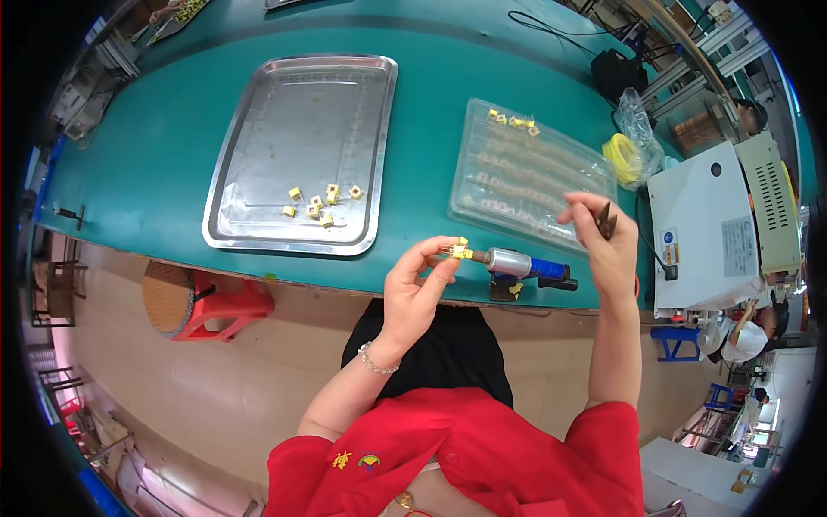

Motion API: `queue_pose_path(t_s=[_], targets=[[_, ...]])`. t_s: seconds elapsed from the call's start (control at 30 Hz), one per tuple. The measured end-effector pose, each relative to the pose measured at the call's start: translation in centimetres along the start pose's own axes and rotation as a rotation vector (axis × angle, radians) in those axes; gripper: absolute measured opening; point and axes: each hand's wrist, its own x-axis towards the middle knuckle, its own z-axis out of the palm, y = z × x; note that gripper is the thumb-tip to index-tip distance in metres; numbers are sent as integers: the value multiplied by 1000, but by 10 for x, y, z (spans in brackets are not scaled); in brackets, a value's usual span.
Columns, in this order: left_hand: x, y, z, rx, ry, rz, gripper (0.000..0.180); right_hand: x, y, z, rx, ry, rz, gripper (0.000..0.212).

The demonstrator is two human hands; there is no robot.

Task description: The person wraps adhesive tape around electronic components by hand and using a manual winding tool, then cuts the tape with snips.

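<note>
My left hand (412,297) pinches a small yellow transformer-like part (459,250) with thin pins, at the near edge of the green table. The part is up against the tip of a silver and blue cylindrical tool (510,261) mounted at that edge; I cannot tell whether they touch. My right hand (613,254) is raised to the right of this tool, closed around a dark, pointed tool (606,221) that looks like tweezers. Several similar yellow parts (315,202) lie on the near right part of a metal tray (301,129).
A clear plastic tray (517,155) holds several more yellow parts in its far row. A yellow wire or tape roll (620,158) and a plastic bag (639,129) sit beyond it. A white machine box (702,233) stands at right. A red stool (226,306) is below left.
</note>
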Motion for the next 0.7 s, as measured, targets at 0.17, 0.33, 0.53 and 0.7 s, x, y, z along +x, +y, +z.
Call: queue_pose_path(t_s=[0.17, 0.33, 0.53, 0.7], targets=[[-9, 3, 11, 9, 103, 74, 39, -45, 74, -31, -296, 106, -106, 17], [-39, -2, 4, 87, 114, 62, 43, -78, 87, -23, -43, -72, 31, 16], [-57, -2, 14, 535, 46, 294, 42, -104, 85, -16, 71, -2, 52, 18], [-58, -12, 14, 510, 79, 292, 45, -121, 72, -16, -29, 84, -104, 16]])
